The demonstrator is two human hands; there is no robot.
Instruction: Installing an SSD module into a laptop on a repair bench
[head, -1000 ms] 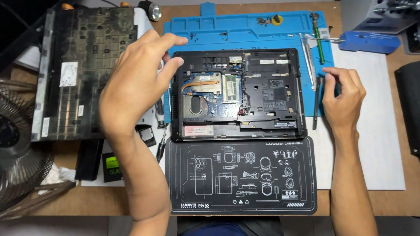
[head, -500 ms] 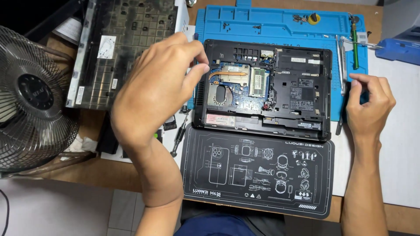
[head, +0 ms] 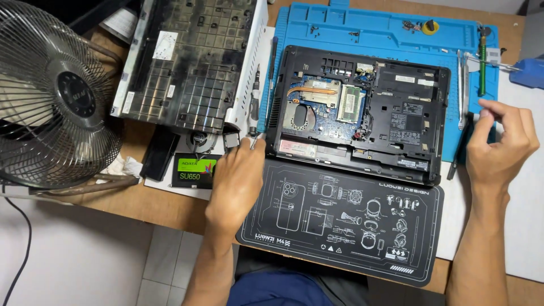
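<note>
The opened black laptop base with exposed green board and copper heat pipe [head: 362, 110] lies on the blue silicone mat [head: 391, 31]; left hand [head: 238, 181] pinches a small screwdriver [head: 253, 141] at its left edge; right hand [head: 498, 147] curls around a thin tool I cannot identify; seemingly mid-disassembly, next needing careful tip placement.

Fan [head: 54, 96] cut by left and top edges. Left hand [head: 238, 181] hides what fingertips grip. Right hand [head: 498, 144] covers tool end. Blue object [head: 527, 72] cut by right edge.
</note>
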